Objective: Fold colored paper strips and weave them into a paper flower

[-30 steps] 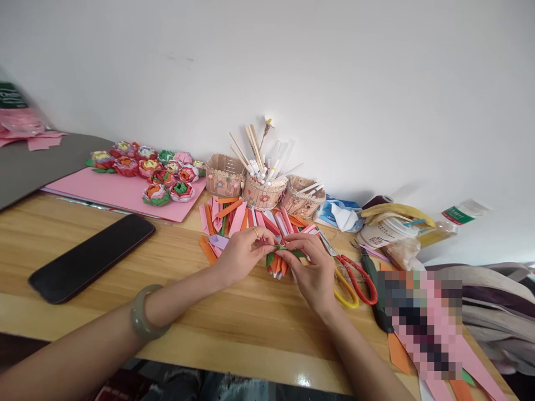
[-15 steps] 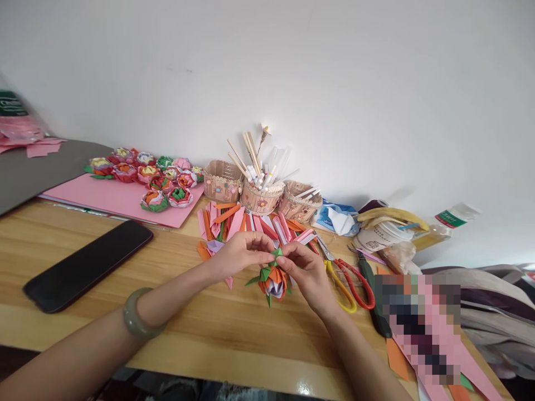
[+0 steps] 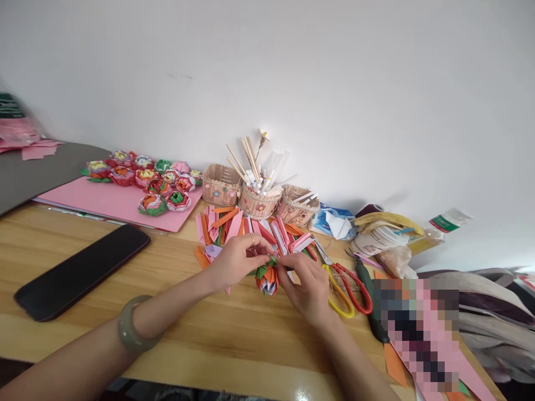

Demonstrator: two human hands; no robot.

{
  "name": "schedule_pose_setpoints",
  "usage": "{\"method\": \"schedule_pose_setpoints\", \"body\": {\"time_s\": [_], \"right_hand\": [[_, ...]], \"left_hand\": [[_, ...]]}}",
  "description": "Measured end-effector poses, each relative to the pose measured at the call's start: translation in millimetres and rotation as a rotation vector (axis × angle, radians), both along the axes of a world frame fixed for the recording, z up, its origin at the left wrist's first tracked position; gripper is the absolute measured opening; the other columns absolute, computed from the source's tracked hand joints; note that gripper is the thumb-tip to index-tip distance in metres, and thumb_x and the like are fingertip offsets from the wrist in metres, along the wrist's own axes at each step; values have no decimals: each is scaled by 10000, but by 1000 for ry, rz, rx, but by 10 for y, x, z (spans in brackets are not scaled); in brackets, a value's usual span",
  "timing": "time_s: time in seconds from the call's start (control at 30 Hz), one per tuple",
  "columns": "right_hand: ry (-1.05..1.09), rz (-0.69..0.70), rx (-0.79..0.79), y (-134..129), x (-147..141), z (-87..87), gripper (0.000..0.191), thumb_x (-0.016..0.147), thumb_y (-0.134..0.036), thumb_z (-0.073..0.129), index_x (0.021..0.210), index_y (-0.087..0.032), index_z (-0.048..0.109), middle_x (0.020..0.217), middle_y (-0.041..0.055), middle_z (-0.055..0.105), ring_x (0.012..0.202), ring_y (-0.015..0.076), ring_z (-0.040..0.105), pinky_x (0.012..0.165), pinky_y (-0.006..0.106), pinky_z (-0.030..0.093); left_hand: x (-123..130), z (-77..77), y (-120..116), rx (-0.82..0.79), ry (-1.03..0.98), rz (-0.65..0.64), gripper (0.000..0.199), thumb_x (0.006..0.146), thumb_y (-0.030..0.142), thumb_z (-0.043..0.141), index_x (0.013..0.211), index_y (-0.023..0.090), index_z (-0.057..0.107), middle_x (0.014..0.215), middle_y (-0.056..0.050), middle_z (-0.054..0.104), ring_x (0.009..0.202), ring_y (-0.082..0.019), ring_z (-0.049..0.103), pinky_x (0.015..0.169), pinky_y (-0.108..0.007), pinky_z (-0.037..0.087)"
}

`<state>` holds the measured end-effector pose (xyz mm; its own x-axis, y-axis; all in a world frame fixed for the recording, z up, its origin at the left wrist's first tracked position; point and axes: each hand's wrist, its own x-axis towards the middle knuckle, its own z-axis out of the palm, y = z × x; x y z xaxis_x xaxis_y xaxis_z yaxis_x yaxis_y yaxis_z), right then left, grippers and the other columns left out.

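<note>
Left hand [image 3: 242,259] and right hand [image 3: 307,284] over worktop [image 3: 188,312]; fingers of both pinch green-and-orange paper flower [image 3: 267,278]; scissors [image 3: 345,284] near right hand.

On the table [image 3: 179,345], paper flowers [image 3: 146,178] lie on a paper sheet [image 3: 100,199], left of three baskets [image 3: 259,206] — sticks [image 3: 249,156] stand in the middle one. Before the baskets lie folded paper pieces [image 3: 235,224] — scissors [image 3: 325,258] to their right.

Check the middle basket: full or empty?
Full: wooden sticks and clear tubes crowd the middle basket, standing well above its rim.
</note>
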<state>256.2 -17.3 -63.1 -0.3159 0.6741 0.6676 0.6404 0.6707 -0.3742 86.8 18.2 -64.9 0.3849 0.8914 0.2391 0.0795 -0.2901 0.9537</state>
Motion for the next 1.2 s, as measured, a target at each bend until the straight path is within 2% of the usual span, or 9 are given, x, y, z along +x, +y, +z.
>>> {"method": "schedule_pose_setpoints", "body": {"time_s": [0.1,0.3,0.53,0.63,0.73,0.83,0.97,1.07,1.2], "right_hand": [[44,-11,-33,14,9,24,110,776,-104,548,831,-189,591,738,25,648,661,132,587,618,249,466],[227,-24,-466,70,-5,91,56,775,-214,569,776,-169,601,740,24,654,680,143,605,645,253,492],[-19,-42,-200,15,-6,40,71,778,-156,541,739,-186,592,673,14,625,600,124,569,574,237,450],[-5,5,-131,18,14,58,88,786,-133,538,794,-201,593,720,21,640,647,132,591,608,245,471],[78,55,-100,35,30,88,118,784,-102,546,814,-212,580,792,29,652,724,143,611,659,261,491],[89,106,-82,46,28,105,145,787,-81,539,824,-217,577,807,30,646,754,148,610,680,276,496],[64,3,-38,50,5,114,120,792,-120,545,833,-223,590,877,49,628,832,176,585,741,329,475],[121,-164,-18,47,-14,130,38,781,-193,575,813,-210,588,834,52,602,807,188,554,728,340,449],[153,-126,-330,37,-47,152,163,820,-291,531,709,-188,589,672,9,569,619,136,491,584,262,398]], "left_hand": [[-12,-5,25,-84,34,-24,70,694,179,602,756,147,604,731,-11,642,680,-117,583,639,-229,470],[-24,-20,35,-32,47,10,34,696,179,593,697,146,586,682,-1,623,625,-104,568,585,-213,458],[7,-26,-20,184,116,96,110,641,60,533,595,158,514,619,23,543,578,-87,504,554,-202,421],[-19,29,3,-36,-10,-7,77,638,78,535,639,154,522,633,20,564,599,-95,540,570,-208,444],[-42,95,30,-305,-166,-96,129,709,158,520,821,147,582,713,-11,618,661,-118,593,630,-247,484],[-34,110,41,-372,-165,-138,178,704,211,590,865,144,629,774,-31,647,715,-127,604,662,-251,492],[-12,62,44,-283,-163,-72,91,675,212,637,723,135,650,729,-25,634,690,-125,591,630,-242,492],[-14,23,38,-79,-137,35,75,709,209,616,704,142,649,747,-28,605,699,-121,571,616,-234,478],[-16,-23,17,173,-67,86,68,751,173,583,724,156,643,784,-34,577,701,-113,546,611,-227,452]]}}
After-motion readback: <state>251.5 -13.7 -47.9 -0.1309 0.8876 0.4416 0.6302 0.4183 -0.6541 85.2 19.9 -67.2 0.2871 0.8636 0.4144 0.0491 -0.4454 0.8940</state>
